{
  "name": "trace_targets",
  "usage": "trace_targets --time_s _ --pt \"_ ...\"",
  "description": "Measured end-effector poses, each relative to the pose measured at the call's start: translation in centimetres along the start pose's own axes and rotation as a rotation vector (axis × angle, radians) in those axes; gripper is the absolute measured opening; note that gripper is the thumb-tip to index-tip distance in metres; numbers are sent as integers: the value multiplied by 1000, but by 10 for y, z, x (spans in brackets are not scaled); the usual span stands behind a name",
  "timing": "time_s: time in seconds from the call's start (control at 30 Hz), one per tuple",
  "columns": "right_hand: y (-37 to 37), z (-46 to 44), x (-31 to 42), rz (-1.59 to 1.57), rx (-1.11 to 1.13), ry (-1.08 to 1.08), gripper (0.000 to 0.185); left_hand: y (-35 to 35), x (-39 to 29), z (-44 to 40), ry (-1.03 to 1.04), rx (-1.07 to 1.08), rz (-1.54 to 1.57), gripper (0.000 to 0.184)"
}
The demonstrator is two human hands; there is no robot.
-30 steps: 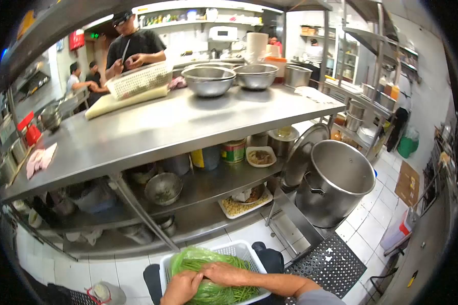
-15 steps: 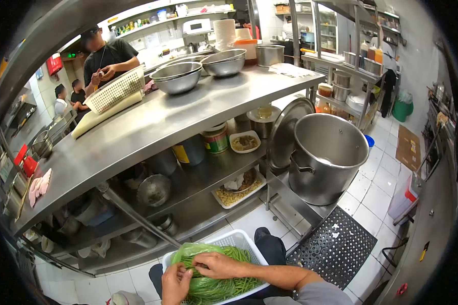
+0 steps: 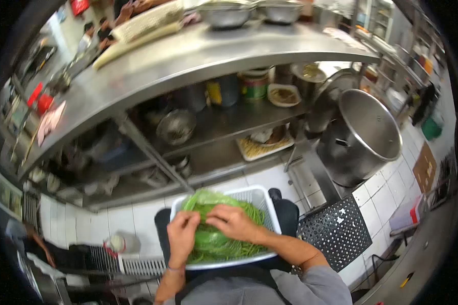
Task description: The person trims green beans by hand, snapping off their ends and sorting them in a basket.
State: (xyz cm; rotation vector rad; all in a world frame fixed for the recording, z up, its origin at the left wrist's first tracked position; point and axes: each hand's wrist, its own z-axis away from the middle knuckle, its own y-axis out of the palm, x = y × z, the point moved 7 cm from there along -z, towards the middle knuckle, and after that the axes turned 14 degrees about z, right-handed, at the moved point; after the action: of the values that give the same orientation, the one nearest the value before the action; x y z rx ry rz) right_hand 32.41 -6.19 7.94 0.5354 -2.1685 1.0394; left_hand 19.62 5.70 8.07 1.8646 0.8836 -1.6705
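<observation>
A white plastic basket (image 3: 275,216) rests on my lap between my knees, full of long green beans (image 3: 254,211). A thin green plastic bag (image 3: 208,195) lies in it among the beans. My left hand (image 3: 182,236) is over the left side of the basket, thumb and fingers pinched together. Just to its right, my right hand (image 3: 231,221) is closed too, its fingertips pointing at the left ones across a small gap. Blur hides what is between the fingers of either hand; the bag and beans are directly beneath them.
A long steel table (image 3: 152,71) crosses in front, with a lower shelf of pans and tubs. To the right are a large stockpot (image 3: 359,142) and a black perforated mat (image 3: 336,231). A white container (image 3: 118,243) stands on the floor at left. Other people work beyond the table.
The head view has tilted down, so the basket and hands sit higher in the picture. Both hands stay over the basket, still pinched, with a small gap between their fingertips.
</observation>
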Motion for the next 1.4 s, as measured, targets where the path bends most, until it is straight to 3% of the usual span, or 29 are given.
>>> trace_targets --time_s 0.03,0.1,0.17,0.23,0.3,0.37,0.4,0.43,0.5,0.57,0.6,0.63,0.67,0.7,0.77,0.8,0.93,1.03,1.3,1.4 --pt "-9 -1 -1 55 -27 -3 19 -12 13 1 -74 -58 90 14" --pt "-32 1 -11 202 -148 47 13 -26 -6 -4 38 -167 218 15" --pt "-55 2 -34 325 -234 81 11 -55 -2 -4 31 -233 202 16" --pt "-70 -2 -62 537 -249 120 11 -72 8 4 -39 -344 419 18" --pt "-69 -11 -100 588 -86 132 12 -88 28 23 -212 -301 549 18" --pt "-55 -20 -146 530 179 209 31 -99 40 56 -474 -192 665 17" --pt "-46 -25 -168 503 315 206 37 -105 47 76 -620 -87 509 18" --pt "-35 -29 -186 473 450 197 44 -99 50 91 -628 105 357 19" --pt "-13 -28 -227 260 703 392 56 -83 54 125 -620 486 37 21" --pt "5 -18 -239 88 847 541 62 -78 82 156 -797 662 -191 21" --pt "8 -15 -239 28 868 591 63 -73 92 164 -757 705 -233 25" --pt "10 -12 -241 -31 880 640 63 -65 106 169 -782 600 -85 25" --pt "16 -9 -243 50 896 379 69 -52 120 172 -801 499 62 26" --pt "17 -5 -242 10 965 421 63 -41 125 171 -815 398 210 27" --pt "15 0 -232 -65 1103 506 52 -18 115 158 -780 444 218 30" --pt "13 2 -235 -129 1041 566 34 -11 108 151 -760 467 216 33" --pt "-2 12 -224 -144 951 539 25 -2 80 142 -917 322 467 25" --pt "-26 32 -212 -155 855 606 28 -10 78 134 -1000 318 522 24" --pt "-92 64 -169 -149 383 819 33 -30 79 33 -767 276 601 21" --pt "-87 77 -165 -212 179 870 31 -27 75 -25 -628 92 597 18"
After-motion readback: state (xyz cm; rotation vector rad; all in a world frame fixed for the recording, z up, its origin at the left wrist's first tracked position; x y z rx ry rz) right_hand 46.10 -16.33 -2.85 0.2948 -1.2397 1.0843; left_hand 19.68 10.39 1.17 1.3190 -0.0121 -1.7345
